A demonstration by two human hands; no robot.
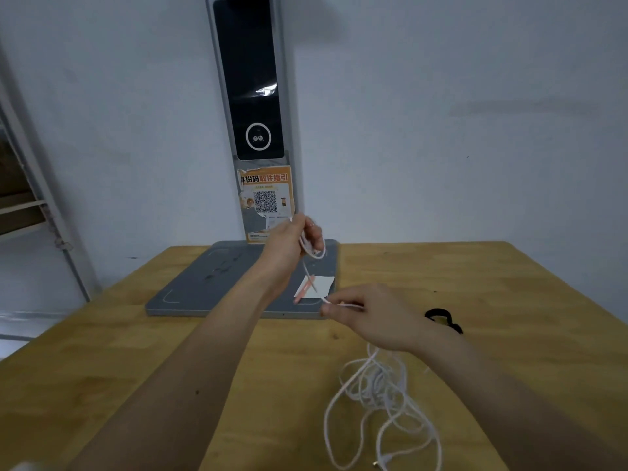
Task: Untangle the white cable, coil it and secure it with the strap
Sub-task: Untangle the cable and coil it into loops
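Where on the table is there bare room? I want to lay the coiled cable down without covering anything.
Bare wood lies on the left of the table, between the grey pad and the near edge, and on the far right beyond the black strap. Crowded: the near right, under the loose white cable, and the pad's right corner with its white card.

Loose cable (380, 396) clutters right; table (136, 334) left bare.
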